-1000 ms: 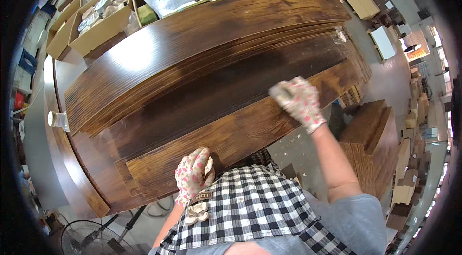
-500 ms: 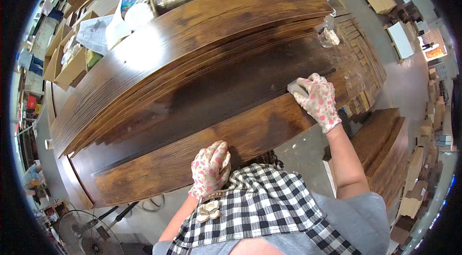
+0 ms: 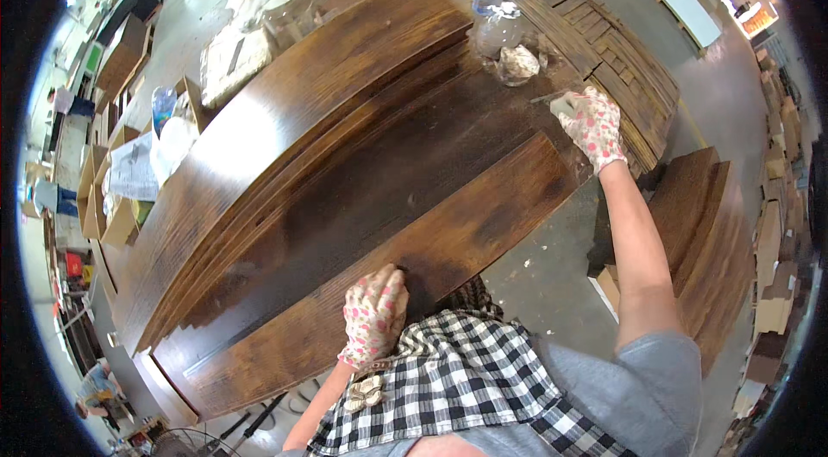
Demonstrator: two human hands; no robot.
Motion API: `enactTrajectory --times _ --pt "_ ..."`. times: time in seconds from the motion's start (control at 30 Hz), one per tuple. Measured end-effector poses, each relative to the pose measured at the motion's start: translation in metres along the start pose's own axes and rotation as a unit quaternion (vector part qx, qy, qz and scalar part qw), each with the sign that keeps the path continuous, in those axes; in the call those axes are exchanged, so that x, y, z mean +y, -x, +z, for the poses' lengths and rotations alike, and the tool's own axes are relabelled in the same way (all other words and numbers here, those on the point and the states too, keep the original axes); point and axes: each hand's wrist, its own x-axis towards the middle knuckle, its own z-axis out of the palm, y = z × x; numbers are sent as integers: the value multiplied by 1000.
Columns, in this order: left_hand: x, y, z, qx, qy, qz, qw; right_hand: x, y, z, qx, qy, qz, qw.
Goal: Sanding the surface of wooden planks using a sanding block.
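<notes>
We see long, dark-stained wooden boards (image 3: 345, 172) with open grain, stacked across the bench. Our gloved left hand (image 3: 375, 315) rests flat, fingers spread, on the nearest board's edge. Our gloved right hand (image 3: 591, 125) is closed around a small pale pad (image 3: 562, 103) at the far end; the pad is mostly hidden.

pink-spotted white gloves, grey short sleeves, black-and-white checked apron.
</notes>
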Motion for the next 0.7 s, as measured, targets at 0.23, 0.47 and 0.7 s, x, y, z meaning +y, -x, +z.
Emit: enactTrajectory --times 0.23,0.47,0.7 --pt "35 -92 44 -85 8 140 986 -31 50 69 204 -633 314 678" --pt "105 -262 149 -65 78 184 978 -34 54 66 247 -655 261 664" --pt "78 -221 128 -30 69 74 994 -28 55 69 238 -564 208 763"
